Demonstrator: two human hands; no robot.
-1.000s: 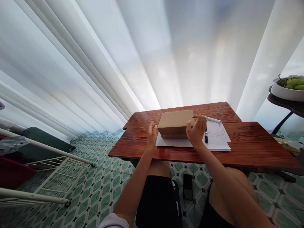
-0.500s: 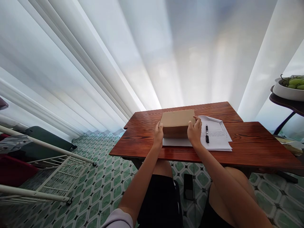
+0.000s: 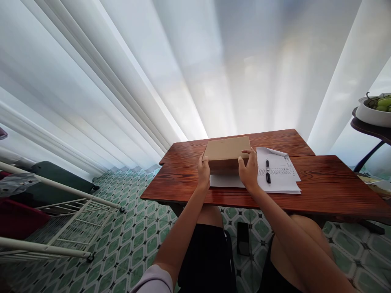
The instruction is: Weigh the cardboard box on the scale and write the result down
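A closed brown cardboard box (image 3: 226, 149) is between my two hands over the reddish wooden table (image 3: 180, 173). My left hand (image 3: 203, 173) clasps its left end, thumb on the front side. At the right front corner my right hand (image 3: 249, 169) holds the box with bent fingers, the index finger over the top edge and the thumb near the front side. White paper sheets (image 3: 279, 185) with rows of writing lie beneath and to the right. A black pen (image 3: 268, 171) rests on them, right of my right hand. The box's underside is hidden.
A dark phone (image 3: 243, 239) lies on the green tiled floor between my legs. To the right, a white bowl of green grapes (image 3: 374, 114) sits on a dark stand. A white metal rack (image 3: 73, 224) stands at left, and white curtains (image 3: 244, 73) hang behind the table.
The box has shifted slightly up and to the left in the view. My right hand has moved a little left along its corner, its index finger now over the top edge.
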